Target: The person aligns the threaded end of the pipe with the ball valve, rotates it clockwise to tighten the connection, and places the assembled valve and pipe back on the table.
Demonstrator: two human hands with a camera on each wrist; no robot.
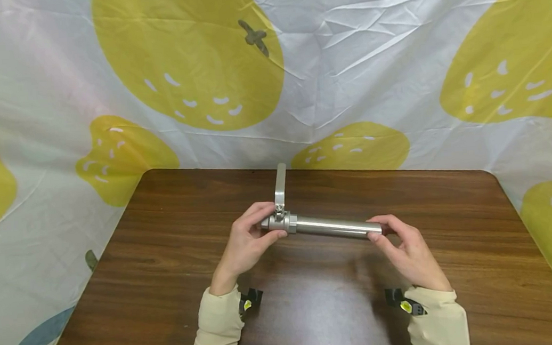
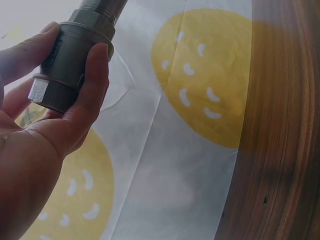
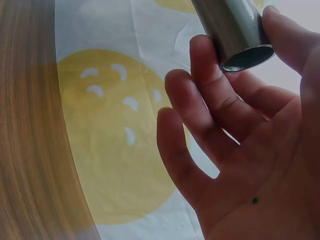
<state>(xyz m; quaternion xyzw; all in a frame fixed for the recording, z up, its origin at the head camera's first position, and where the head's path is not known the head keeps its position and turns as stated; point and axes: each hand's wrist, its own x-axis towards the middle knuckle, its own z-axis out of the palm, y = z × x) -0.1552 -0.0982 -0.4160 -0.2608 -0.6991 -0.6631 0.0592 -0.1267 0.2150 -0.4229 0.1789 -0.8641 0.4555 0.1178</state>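
Observation:
A metal ball valve [image 1: 279, 222] with a flat lever handle [image 1: 280, 185] is joined to a smooth metal pipe [image 1: 337, 227]. Thumb and fingers of my left hand [image 1: 247, 241] grip the valve body, seen close up in the left wrist view as a dark valve body [image 2: 70, 62] with a hex end. At the other end, my right hand [image 1: 408, 249] pinches the pipe between thumb and fingers. The right wrist view shows the open round mouth of the pipe [image 3: 240, 42], with the lower fingers spread away from it. Pipe and valve are held nearly level above the table, lever pointing away from me.
Beneath the hands is a dark brown wooden table [image 1: 168, 287] with rounded far corners. A white cloth [image 1: 319, 100] printed with yellow fruit hangs behind it and along both sides. Each sleeve has a small dark device at the wrist.

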